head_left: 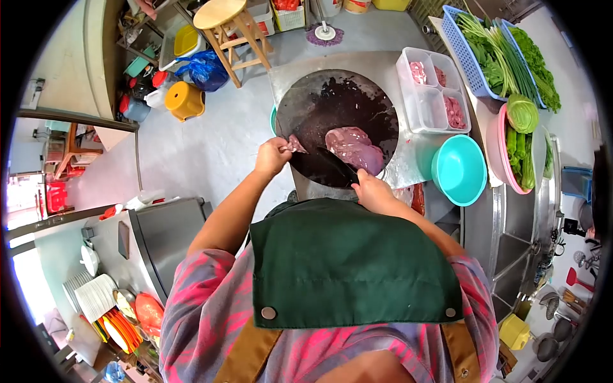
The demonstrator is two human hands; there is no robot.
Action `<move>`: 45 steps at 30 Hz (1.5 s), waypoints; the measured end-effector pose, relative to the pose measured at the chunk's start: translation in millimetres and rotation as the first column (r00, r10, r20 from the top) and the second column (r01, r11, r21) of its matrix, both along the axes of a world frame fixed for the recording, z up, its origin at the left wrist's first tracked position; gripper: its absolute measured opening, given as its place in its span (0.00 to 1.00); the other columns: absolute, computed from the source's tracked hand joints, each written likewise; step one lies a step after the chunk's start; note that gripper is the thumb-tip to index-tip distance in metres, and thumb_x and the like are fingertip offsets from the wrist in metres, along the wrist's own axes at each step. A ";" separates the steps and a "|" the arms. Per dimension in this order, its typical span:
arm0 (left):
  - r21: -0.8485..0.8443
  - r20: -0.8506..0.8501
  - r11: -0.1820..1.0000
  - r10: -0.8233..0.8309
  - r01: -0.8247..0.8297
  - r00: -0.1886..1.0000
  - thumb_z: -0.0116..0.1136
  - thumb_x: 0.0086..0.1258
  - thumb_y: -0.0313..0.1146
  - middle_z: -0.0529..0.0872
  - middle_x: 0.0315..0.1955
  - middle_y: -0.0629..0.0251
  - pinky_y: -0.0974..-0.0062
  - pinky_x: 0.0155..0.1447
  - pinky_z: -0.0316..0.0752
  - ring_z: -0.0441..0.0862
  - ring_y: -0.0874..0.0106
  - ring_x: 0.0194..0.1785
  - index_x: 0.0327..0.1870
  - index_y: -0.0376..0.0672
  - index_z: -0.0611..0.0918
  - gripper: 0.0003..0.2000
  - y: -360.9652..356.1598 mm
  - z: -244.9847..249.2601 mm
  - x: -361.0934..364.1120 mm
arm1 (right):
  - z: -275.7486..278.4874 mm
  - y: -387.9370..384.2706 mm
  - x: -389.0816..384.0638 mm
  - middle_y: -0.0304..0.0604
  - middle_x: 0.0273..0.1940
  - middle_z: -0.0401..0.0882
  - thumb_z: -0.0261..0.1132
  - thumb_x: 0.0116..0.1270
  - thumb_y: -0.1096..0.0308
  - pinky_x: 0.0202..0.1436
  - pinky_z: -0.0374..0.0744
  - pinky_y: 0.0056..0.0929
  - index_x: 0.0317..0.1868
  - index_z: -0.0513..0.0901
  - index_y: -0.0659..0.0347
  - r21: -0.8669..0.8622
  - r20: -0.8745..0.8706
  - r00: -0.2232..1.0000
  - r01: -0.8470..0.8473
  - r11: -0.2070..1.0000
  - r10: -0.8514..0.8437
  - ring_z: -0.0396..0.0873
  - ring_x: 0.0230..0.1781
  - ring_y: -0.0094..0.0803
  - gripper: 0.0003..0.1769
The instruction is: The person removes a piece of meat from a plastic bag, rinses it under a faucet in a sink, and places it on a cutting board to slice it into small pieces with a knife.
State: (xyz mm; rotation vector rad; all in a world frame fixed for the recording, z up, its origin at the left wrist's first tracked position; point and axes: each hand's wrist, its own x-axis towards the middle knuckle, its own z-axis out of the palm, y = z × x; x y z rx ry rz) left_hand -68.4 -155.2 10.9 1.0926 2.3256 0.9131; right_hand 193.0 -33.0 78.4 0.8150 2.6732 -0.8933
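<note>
A large piece of raw meat (355, 148) lies on the round dark chopping board (306, 102), right of its middle. My left hand (273, 156) is closed on a small piece of meat (294, 144) at the board's left edge. Fingers wrapped round its handle, my right hand (373, 189) holds a knife (336, 165) at the near side of the board. The dark blade points up and left, its tip close to the large piece's left side.
Right of the board stands a clear divided container (424, 108) with cut meat in some compartments. A turquoise basin (459, 170) sits nearer. Beyond are a blue basket (476, 71) of greens and a pink basin (500, 150) of vegetables. A wooden stool (220, 16) stands on the floor.
</note>
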 end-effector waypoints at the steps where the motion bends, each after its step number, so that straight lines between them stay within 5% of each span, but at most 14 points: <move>1: -0.007 0.159 0.999 0.044 -0.043 0.986 0.61 0.51 0.27 0.80 0.21 0.60 0.75 0.33 0.73 0.78 0.69 0.25 0.30 0.40 0.80 0.06 -4.5 1.6 -4.5 | -2.5 0.3 2.7 0.59 0.31 0.78 0.55 0.65 0.63 0.38 0.74 0.48 0.37 0.66 0.66 0.008 -0.046 0.999 0.005 1.000 -0.004 0.77 0.35 0.56 0.14; 3: -0.027 0.307 0.996 0.091 -0.087 0.947 0.61 0.51 0.25 0.80 0.23 0.62 0.76 0.34 0.73 0.78 0.70 0.26 0.31 0.41 0.81 0.06 -10.8 7.4 -6.6 | 5.0 4.5 3.4 0.60 0.31 0.78 0.56 0.64 0.62 0.38 0.73 0.48 0.37 0.67 0.67 -0.008 -0.018 0.999 0.036 0.999 -0.037 0.77 0.35 0.56 0.14; 5: 0.224 -0.043 0.974 -0.002 0.011 0.999 0.61 0.52 0.23 0.79 0.28 0.63 0.78 0.33 0.74 0.78 0.70 0.28 0.33 0.42 0.81 0.08 -12.2 15.2 2.4 | 3.4 6.6 5.4 0.60 0.31 0.78 0.57 0.64 0.60 0.37 0.74 0.49 0.38 0.67 0.67 0.011 -0.051 0.994 0.102 0.995 -0.101 0.77 0.33 0.57 0.16; 12: 0.342 -0.066 0.901 -0.260 0.266 0.963 0.61 0.48 0.19 0.76 0.35 0.59 0.71 0.40 0.75 0.77 0.61 0.38 0.38 0.42 0.80 0.14 -7.8 10.2 35.3 | 19.5 0.5 -15.4 0.60 0.34 0.77 0.57 0.64 0.60 0.35 0.74 0.49 0.39 0.67 0.66 -0.060 -0.091 0.987 0.128 0.990 -0.133 0.76 0.34 0.57 0.16; 17: 0.280 -0.290 0.903 -0.243 0.325 0.926 0.63 0.47 0.21 0.76 0.35 0.63 0.71 0.39 0.73 0.75 0.62 0.37 0.35 0.43 0.78 0.13 -4.4 12.5 44.3 | 12.8 -4.1 -18.8 0.61 0.34 0.77 0.56 0.65 0.61 0.37 0.74 0.50 0.41 0.67 0.66 -0.024 -0.141 0.989 0.048 0.999 -0.051 0.76 0.35 0.58 0.15; 21: 0.329 -0.285 0.867 -0.286 0.374 0.915 0.61 0.48 0.23 0.78 0.34 0.63 0.71 0.39 0.75 0.76 0.62 0.37 0.33 0.44 0.78 0.11 1.6 22.2 48.2 | 8.8 -4.0 -18.4 0.62 0.32 0.78 0.56 0.65 0.62 0.37 0.74 0.50 0.41 0.67 0.67 -0.058 -0.076 0.991 0.106 0.993 -0.110 0.77 0.35 0.58 0.15; 23: 0.296 -0.008 0.933 -0.211 0.204 0.977 0.60 0.50 0.23 0.80 0.31 0.62 0.73 0.36 0.74 0.78 0.67 0.32 0.29 0.41 0.75 0.07 1.7 9.2 47.3 | 9.7 -4.3 -18.7 0.62 0.32 0.78 0.56 0.65 0.62 0.37 0.74 0.50 0.41 0.67 0.67 -0.068 -0.095 0.984 0.145 0.987 -0.151 0.77 0.35 0.58 0.15; 24: 0.295 -0.008 0.933 -0.212 0.205 0.977 0.60 0.50 0.23 0.80 0.31 0.62 0.73 0.36 0.74 0.78 0.67 0.32 0.29 0.41 0.75 0.07 4.0 5.2 48.0 | 13.7 -3.4 -19.9 0.63 0.32 0.78 0.55 0.65 0.62 0.38 0.74 0.50 0.41 0.67 0.67 -0.079 -0.089 0.981 0.167 0.983 -0.174 0.77 0.35 0.58 0.15; 26: 0.277 0.434 0.931 0.097 -0.236 0.896 0.59 0.55 0.24 0.81 0.29 0.62 0.75 0.32 0.73 0.78 0.74 0.27 0.26 0.38 0.72 0.07 12.3 -5.0 47.8 | 19.5 -2.6 -21.5 0.63 0.33 0.78 0.55 0.65 0.62 0.38 0.73 0.50 0.41 0.67 0.68 -0.092 -0.082 0.977 0.190 0.978 -0.197 0.77 0.35 0.58 0.15; 28: 0.203 0.431 0.953 0.121 -0.227 0.894 0.58 0.59 0.26 0.81 0.28 0.63 0.79 0.31 0.74 0.78 0.78 0.28 0.25 0.38 0.70 0.09 15.9 -7.1 38.1 | 22.6 -2.3 -23.4 0.62 0.35 0.77 0.55 0.65 0.63 0.38 0.74 0.49 0.42 0.67 0.68 -0.104 -0.117 0.979 0.156 0.982 -0.168 0.77 0.36 0.58 0.16; 30: 0.155 0.797 0.886 0.149 -0.437 0.585 0.59 0.59 0.26 0.81 0.26 0.64 0.82 0.32 0.74 0.78 0.78 0.27 0.26 0.39 0.70 0.08 17.8 -0.2 40.4 | 19.7 -3.2 -27.4 0.62 0.35 0.77 0.55 0.65 0.63 0.38 0.74 0.49 0.42 0.67 0.67 -0.077 -0.125 0.985 0.110 0.991 -0.119 0.77 0.36 0.57 0.15; 35: 0.135 0.761 0.911 0.155 -0.388 0.629 0.60 0.57 0.28 0.82 0.24 0.65 0.82 0.30 0.74 0.78 0.78 0.25 0.32 0.35 0.77 0.06 18.6 -16.2 38.9 | 7.0 -9.4 -38.1 0.59 0.34 0.75 0.55 0.63 0.67 0.34 0.75 0.48 0.37 0.66 0.65 -0.002 -0.121 0.991 -0.049 0.999 0.049 0.77 0.33 0.54 0.10; 38: 0.038 0.540 0.963 0.205 -0.267 0.816 0.61 0.55 0.29 0.81 0.21 0.67 0.81 0.29 0.73 0.77 0.79 0.23 0.34 0.35 0.79 0.09 16.5 -28.2 36.0 | -0.4 -13.9 -46.1 0.58 0.33 0.75 0.53 0.62 0.69 0.33 0.76 0.48 0.37 0.67 0.65 -0.005 -0.096 0.991 -0.090 0.996 0.089 0.78 0.32 0.54 0.08; 45: -0.005 0.436 0.976 0.198 -0.217 0.878 0.55 0.57 0.26 0.75 0.15 0.71 0.81 0.25 0.68 0.72 0.80 0.21 0.22 0.36 0.77 0.05 19.8 -7.3 35.6 | 0.9 -4.5 -35.7 0.56 0.32 0.74 0.51 0.61 0.73 0.32 0.77 0.47 0.37 0.68 0.64 0.061 -0.146 0.978 -0.139 0.988 0.147 0.78 0.31 0.54 0.06</move>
